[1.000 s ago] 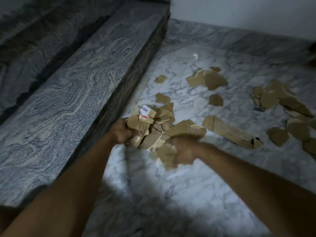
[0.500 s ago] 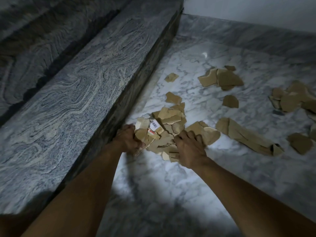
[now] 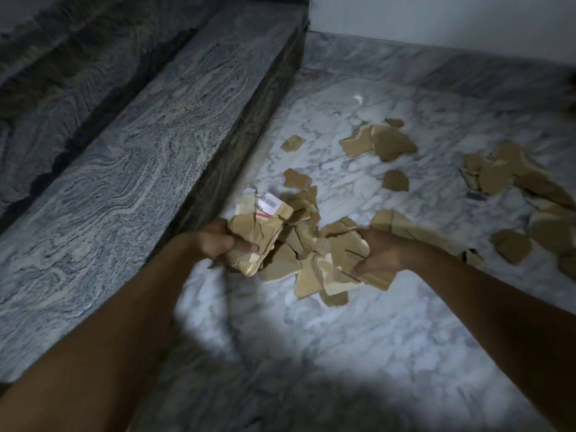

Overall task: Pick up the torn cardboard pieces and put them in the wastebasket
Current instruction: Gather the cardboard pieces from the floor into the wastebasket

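**Two hands gathering torn cardboard off a marble floor**

At far left a grey stone step (image 3: 156,151) runs away from the viewer, its dark front edge close beside the work.

The left hand (image 3: 218,241) grips a small stack of torn cardboard pieces (image 3: 252,235), with the thumb across the front and the fingers wrapped behind. A scrap with a white printed label (image 3: 268,202) sits on top.

Between the hands a loose heap (image 3: 296,244) hangs partly held and partly resting on the white marble floor (image 3: 343,353).

The right hand (image 3: 380,254) clutches another bunch (image 3: 339,266), its fingers curled beneath.

Further right and beyond lie more scraps:
- a long strip (image 3: 405,224) behind the right wrist
- a cluster (image 3: 386,141) near the far wall
- a spread (image 3: 498,173) at the right edge

The pieces look light, stiff and flat, with ragged edges. They would likely slide over one another and slip out of a loose armful. Pressing the stack flat between both palms seems the surest hold.

No wastebasket is in view. The step crowds the left side, and the unlit edges of the floor could hide stray scraps.
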